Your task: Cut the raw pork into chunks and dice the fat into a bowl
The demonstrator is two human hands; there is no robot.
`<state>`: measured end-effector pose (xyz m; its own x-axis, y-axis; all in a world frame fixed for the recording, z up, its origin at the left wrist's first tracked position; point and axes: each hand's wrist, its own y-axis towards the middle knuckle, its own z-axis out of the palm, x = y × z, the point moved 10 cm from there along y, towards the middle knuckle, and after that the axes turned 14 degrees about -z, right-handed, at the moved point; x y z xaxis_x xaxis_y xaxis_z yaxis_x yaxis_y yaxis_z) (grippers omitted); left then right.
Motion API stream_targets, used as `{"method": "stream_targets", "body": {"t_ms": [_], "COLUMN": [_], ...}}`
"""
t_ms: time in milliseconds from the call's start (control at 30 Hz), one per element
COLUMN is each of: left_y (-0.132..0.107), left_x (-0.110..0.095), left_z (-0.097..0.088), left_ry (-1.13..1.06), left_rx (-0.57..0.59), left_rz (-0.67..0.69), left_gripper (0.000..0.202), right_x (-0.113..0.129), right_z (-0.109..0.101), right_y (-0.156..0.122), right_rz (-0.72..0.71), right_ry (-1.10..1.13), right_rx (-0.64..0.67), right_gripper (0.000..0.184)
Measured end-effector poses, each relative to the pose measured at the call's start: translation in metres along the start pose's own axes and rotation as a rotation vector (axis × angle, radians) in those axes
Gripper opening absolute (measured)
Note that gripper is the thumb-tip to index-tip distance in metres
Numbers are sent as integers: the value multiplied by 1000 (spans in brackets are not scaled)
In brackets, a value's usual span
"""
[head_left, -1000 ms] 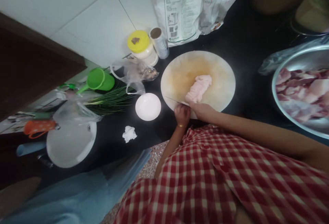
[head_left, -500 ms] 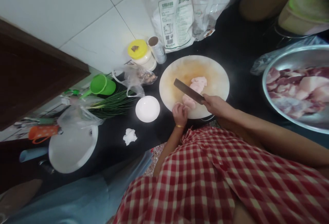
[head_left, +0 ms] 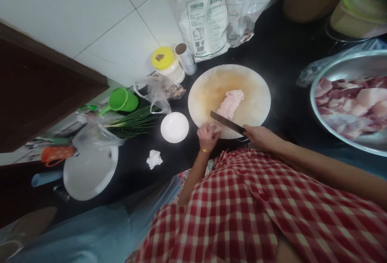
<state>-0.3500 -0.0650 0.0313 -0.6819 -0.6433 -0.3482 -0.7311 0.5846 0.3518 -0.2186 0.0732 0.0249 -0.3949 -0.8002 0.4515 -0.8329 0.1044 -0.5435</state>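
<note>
My right hand (head_left: 259,137) is wrapped round the handle of a kitchen cleaver (head_left: 227,121), whose dark blade points left across the near part of a round white cutting board (head_left: 256,90). Pale pink raw meat (head_left: 231,102) lies on the board, with cut slices pressed together beyond the blade. At the board's near left edge, my left hand (head_left: 208,136) has its fingers curled on the near end of the meat, close to the blade. The fingers partly hide that end. A white plate (head_left: 174,127) stands left of the board.
Right of the board is a metal basin (head_left: 314,114) of raw meat. Behind stand a yellow-lidded jar (head_left: 169,65), a cardboard-cored roll (head_left: 186,59) and a flour bag (head_left: 205,25). Green stalks (head_left: 133,123), a green scoop (head_left: 123,100), crumpled tissue (head_left: 155,159) and a white basin (head_left: 90,170) are leftward.
The cleaver and my right hand have come nearer along the meat. More slices lie behind the blade. My left hand has shifted slightly left and nearer.
</note>
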Motion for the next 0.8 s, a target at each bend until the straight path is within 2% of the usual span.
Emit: {"method": "stream_targets", "body": {"t_ms": [133, 233, 367, 500, 567, 600, 667, 700, 800], "left_y": [-4, -1, 19, 36, 38, 38, 35, 32, 13], "left_x": [2, 8, 32, 63, 71, 71, 58, 46, 6], "left_z": [-8, -10, 0, 17, 14, 8, -7, -9, 2], "left_ry": [12, -60, -125, -323, -403, -391, -277, -205, -48], "left_rx": [22, -26, -36, 95, 73, 17, -96, -111, -36], "left_rz": [47, -28, -331, -689, -768, -753, -613, -503, -198], "left_gripper": [25, 28, 34, 36, 39, 39, 37, 35, 31], "right_x": [-3, -4, -9, -12, -11, -11, -11, -11, -10], "right_z": [16, 13, 2, 0, 2, 2, 3, 3, 4], "right_y": [11, 16, 20, 21, 21, 21, 20, 20, 20], "right_rz": [-7, -32, -37, -14, -5, -1, 1, 0, -13], "right_ry": [-24, -70, -117, -103, -103, -102, -98, -96, -103], "right_rx": [60, 46, 11, 26, 40, 44, 43, 40, 42], "right_gripper": [47, 46, 47, 50, 50, 50, 51, 52, 51]}}
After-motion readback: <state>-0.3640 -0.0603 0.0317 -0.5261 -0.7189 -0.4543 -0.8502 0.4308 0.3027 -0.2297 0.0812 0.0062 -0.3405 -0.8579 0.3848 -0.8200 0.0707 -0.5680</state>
